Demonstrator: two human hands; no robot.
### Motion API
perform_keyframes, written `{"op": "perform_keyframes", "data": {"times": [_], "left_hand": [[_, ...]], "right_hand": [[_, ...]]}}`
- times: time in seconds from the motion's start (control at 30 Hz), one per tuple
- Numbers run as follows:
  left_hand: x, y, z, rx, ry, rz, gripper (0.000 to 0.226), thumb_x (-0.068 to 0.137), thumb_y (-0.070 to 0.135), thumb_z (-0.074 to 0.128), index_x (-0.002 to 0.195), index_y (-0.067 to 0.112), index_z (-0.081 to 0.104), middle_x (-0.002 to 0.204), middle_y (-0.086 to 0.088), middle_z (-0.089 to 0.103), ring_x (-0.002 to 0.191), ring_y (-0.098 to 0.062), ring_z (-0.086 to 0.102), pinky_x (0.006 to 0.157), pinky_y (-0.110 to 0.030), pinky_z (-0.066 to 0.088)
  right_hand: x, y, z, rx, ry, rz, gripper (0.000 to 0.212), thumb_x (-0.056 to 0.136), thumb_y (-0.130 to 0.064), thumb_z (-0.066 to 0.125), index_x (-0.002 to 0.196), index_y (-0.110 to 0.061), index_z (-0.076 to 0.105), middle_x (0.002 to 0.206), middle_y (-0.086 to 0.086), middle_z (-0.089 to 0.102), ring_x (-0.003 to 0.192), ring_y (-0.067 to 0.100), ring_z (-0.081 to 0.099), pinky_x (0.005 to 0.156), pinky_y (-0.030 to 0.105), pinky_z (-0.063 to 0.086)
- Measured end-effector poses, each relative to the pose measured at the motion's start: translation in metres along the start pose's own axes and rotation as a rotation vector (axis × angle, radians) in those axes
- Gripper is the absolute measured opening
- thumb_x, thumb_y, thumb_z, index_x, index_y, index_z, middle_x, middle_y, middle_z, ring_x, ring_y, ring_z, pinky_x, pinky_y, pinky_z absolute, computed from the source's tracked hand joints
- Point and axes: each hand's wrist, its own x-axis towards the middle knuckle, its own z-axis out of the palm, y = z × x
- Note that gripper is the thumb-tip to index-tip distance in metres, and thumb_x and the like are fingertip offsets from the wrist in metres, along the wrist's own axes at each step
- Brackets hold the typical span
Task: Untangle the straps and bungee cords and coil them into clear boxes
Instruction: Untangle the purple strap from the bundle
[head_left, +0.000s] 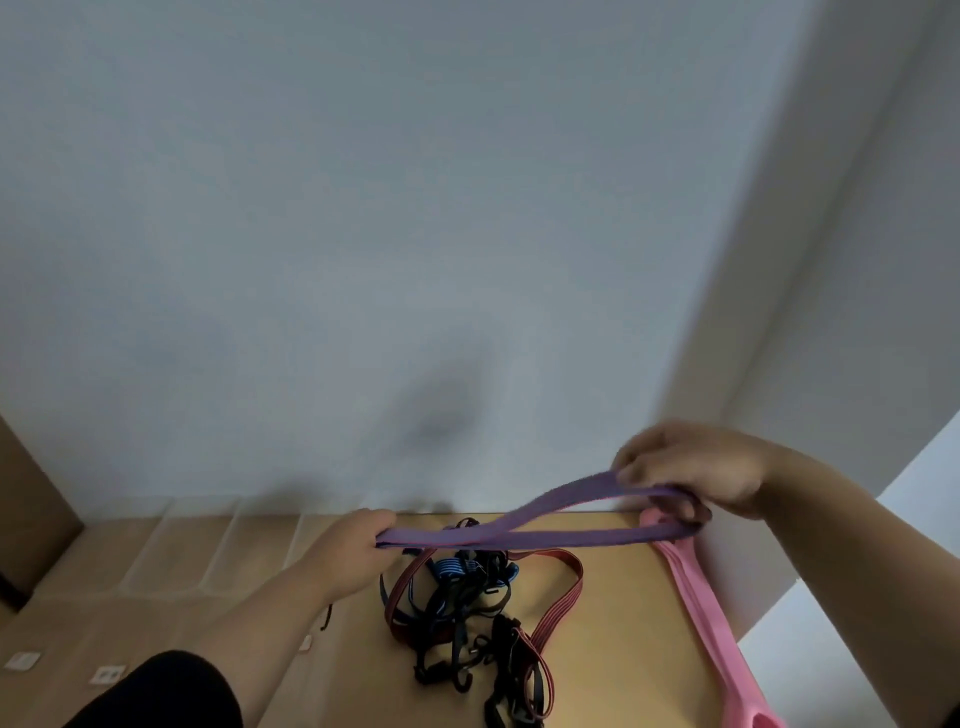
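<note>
Flat purple woven strap (540, 519) stretched left-right above table, pinched by left hand (348, 545) at left end, looped round right hand (691, 473); clear boxes (208, 551) far left, nearer left hand.

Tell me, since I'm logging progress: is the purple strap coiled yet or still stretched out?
Stretched out, not coiled: the purple strap hangs as a long loop between the left hand and right hand, above the tangled pile.

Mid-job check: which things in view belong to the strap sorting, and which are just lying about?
Part of the job:
- purple strap, held by left hand and right hand
- tangled pile of cords
- pink strap
- clear boxes

Just lying about:
- white tags at lower left
- cardboard box
</note>
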Motion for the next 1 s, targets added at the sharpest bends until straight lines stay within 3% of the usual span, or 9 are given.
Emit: {"op": "perform_keyframes", "data": {"times": [0.1, 0.2, 0.27, 0.37, 0.53, 0.63, 0.7, 0.83, 1.0], "left_hand": [[0.001, -0.002, -0.008, 0.045, 0.007, 0.009, 0.033, 0.088, 0.024, 0.067, 0.065, 0.029, 0.044, 0.064, 0.007, 0.048, 0.058, -0.004, 0.042, 0.052, -0.023, 0.026], [0.000, -0.008, -0.012, 0.044, 0.001, 0.004, 0.034, 0.086, 0.017, 0.067, 0.065, 0.025, 0.042, 0.064, 0.006, 0.047, 0.058, -0.008, 0.040, 0.054, -0.028, 0.025], [-0.003, -0.015, -0.012, 0.028, -0.008, -0.019, 0.034, 0.086, 0.015, 0.066, 0.065, 0.024, 0.042, 0.064, 0.006, 0.046, 0.058, -0.009, 0.039, 0.055, -0.030, 0.026], [-0.006, -0.018, -0.007, 0.027, -0.025, -0.016, 0.032, 0.088, 0.019, 0.065, 0.065, 0.026, 0.044, 0.062, 0.007, 0.047, 0.057, -0.007, 0.041, 0.053, -0.027, 0.027], [0.003, -0.013, -0.008, -0.006, -0.008, -0.025, 0.032, 0.091, 0.026, 0.066, 0.065, 0.024, 0.048, 0.064, 0.008, 0.049, 0.059, -0.011, 0.042, 0.055, -0.028, 0.029], [0.011, -0.008, -0.023, 0.048, -0.017, -0.007, 0.036, 0.091, 0.033, 0.068, 0.066, 0.020, 0.047, 0.065, 0.006, 0.048, 0.058, -0.009, 0.041, 0.055, -0.027, 0.029], [0.015, 0.007, -0.032, 0.097, -0.030, 0.038, 0.038, 0.090, 0.036, 0.069, 0.065, 0.020, 0.046, 0.063, 0.006, 0.047, 0.057, -0.010, 0.041, 0.055, -0.028, 0.028], [0.024, 0.060, -0.052, 0.096, 0.041, 0.159, 0.040, 0.083, 0.040, 0.069, 0.060, 0.024, 0.040, 0.057, 0.006, 0.044, 0.053, -0.009, 0.038, 0.054, -0.033, 0.026], [0.032, 0.128, -0.075, 0.163, 0.141, 0.291, 0.045, 0.084, 0.050, 0.069, 0.061, 0.023, 0.040, 0.058, 0.005, 0.047, 0.054, -0.009, 0.042, 0.053, -0.032, 0.028]], "right_hand": [[-0.002, 0.014, -0.001, -0.286, -0.055, 0.157, 0.032, 0.094, -0.040, 0.070, 0.073, -0.016, 0.073, 0.051, 0.005, 0.054, 0.045, 0.016, 0.043, 0.054, 0.025, 0.040], [-0.008, 0.034, -0.006, -0.055, 0.045, -0.008, 0.033, 0.088, -0.032, 0.071, 0.066, -0.007, 0.067, 0.059, 0.009, 0.054, 0.057, 0.019, 0.046, 0.059, 0.028, 0.038], [-0.013, 0.049, -0.010, 0.165, 0.133, -0.088, 0.028, 0.080, -0.024, 0.066, 0.056, -0.011, 0.060, 0.057, 0.011, 0.047, 0.055, 0.020, 0.043, 0.056, 0.026, 0.037], [-0.016, 0.066, -0.010, 0.224, 0.191, -0.097, 0.026, 0.074, -0.018, 0.064, 0.051, -0.015, 0.052, 0.054, 0.009, 0.040, 0.052, 0.018, 0.038, 0.053, 0.026, 0.034], [-0.017, 0.084, -0.007, -0.059, 0.074, 0.112, 0.009, 0.076, -0.030, 0.068, 0.071, -0.023, 0.068, 0.066, 0.004, 0.058, 0.056, 0.014, 0.050, 0.057, 0.025, 0.043], [-0.016, 0.105, 0.001, -0.509, -0.051, 0.263, 0.020, 0.084, -0.054, 0.070, 0.093, -0.037, 0.065, 0.083, -0.011, 0.064, 0.067, 0.002, 0.058, 0.066, 0.020, 0.045], [-0.011, 0.117, 0.015, -0.704, -0.113, 0.290, 0.025, 0.083, -0.063, 0.066, 0.091, -0.040, 0.059, 0.085, -0.013, 0.061, 0.072, 0.000, 0.055, 0.065, 0.021, 0.041], [0.001, 0.134, 0.046, -0.734, -0.122, 0.346, 0.025, 0.081, -0.050, 0.073, 0.079, -0.036, 0.052, 0.083, -0.011, 0.058, 0.071, 0.001, 0.051, 0.060, 0.020, 0.035], [0.014, 0.143, 0.073, -0.651, -0.161, 0.389, 0.025, 0.067, -0.046, 0.070, 0.072, -0.027, 0.055, 0.075, -0.003, 0.070, 0.066, 0.007, 0.061, 0.064, 0.022, 0.047]]}}
